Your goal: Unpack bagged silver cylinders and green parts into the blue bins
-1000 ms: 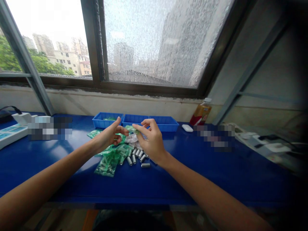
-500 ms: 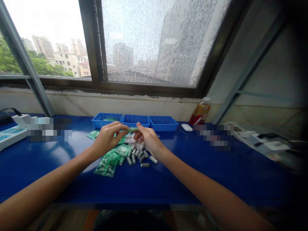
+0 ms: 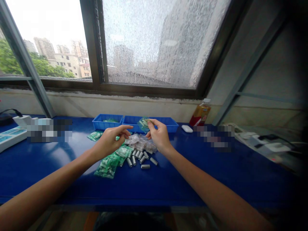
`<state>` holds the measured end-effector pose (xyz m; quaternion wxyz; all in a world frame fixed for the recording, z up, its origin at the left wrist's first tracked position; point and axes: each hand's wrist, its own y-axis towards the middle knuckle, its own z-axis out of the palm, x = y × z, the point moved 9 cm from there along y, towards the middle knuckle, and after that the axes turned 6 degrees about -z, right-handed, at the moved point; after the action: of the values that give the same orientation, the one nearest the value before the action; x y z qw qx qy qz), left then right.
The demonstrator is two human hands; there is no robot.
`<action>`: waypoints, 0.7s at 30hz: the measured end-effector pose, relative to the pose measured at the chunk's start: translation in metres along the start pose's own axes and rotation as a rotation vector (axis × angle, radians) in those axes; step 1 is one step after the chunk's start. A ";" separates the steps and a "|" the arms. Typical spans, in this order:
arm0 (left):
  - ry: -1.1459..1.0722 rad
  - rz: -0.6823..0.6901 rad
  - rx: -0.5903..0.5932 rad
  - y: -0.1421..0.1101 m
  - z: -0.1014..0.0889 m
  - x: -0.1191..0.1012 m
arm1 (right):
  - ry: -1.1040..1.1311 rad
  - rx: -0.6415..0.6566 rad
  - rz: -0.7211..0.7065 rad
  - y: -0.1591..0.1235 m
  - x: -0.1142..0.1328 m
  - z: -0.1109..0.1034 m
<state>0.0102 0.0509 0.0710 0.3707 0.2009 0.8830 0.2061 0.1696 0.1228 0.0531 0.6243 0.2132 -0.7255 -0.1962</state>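
Pinched in my right hand (image 3: 157, 134) is a small green plastic bag (image 3: 143, 124) with pale pieces inside, held up in front of the blue bins. My left hand (image 3: 112, 139) hovers to its left with fingers apart, holding nothing. Beneath my left hand lies a pile of green plastic bags (image 3: 108, 163). Clear plastic bags (image 3: 141, 141) with pale pinkish contents lie behind several loose metal cylinders (image 3: 145, 166) on the blue table.
Blue bins (image 3: 107, 124) stand in a row below the window; the left one has green bags in it. To the right are a white rounded case (image 3: 187, 128) and a drink bottle (image 3: 201, 114). A white power strip (image 3: 14, 136) lies far left.
My left hand has let go of the green bag, which both hands held before. My right hand has moved right and slightly up with it, and the hands are now apart.
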 end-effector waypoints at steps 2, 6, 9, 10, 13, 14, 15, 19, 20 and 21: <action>-0.123 -0.078 0.033 0.000 0.006 0.005 | -0.059 0.035 -0.101 -0.005 0.013 0.005; -0.669 -0.376 0.140 -0.002 0.023 0.025 | -0.209 0.090 -0.420 -0.025 0.053 0.016; -0.988 -0.548 0.211 -0.005 0.035 0.035 | -0.284 0.160 -0.669 -0.044 0.078 0.027; -1.006 -0.558 0.215 -0.005 0.035 0.036 | -0.279 0.194 -0.723 -0.050 0.083 0.030; -0.830 -0.453 0.131 -0.001 0.025 0.036 | -0.240 0.271 -0.757 -0.056 0.088 0.037; -0.718 -0.394 0.081 0.000 0.018 0.035 | -0.238 0.274 -0.723 -0.054 0.086 0.038; -0.589 -0.336 0.024 0.001 0.011 0.032 | -0.249 0.274 -0.666 -0.050 0.083 0.038; -0.049 -0.049 -0.135 0.000 -0.009 0.006 | -0.248 0.332 -0.237 -0.033 0.048 0.043; 0.048 0.039 -0.146 -0.001 -0.010 -0.004 | -0.198 0.360 -0.108 -0.031 0.036 0.046; 0.122 0.124 -0.142 -0.004 -0.009 -0.012 | -0.140 0.380 0.003 -0.032 0.026 0.048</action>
<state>0.0106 0.0398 0.0820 0.3161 0.2155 0.8730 0.3025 0.1210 0.0833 0.0499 0.5213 0.3118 -0.7913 -0.0693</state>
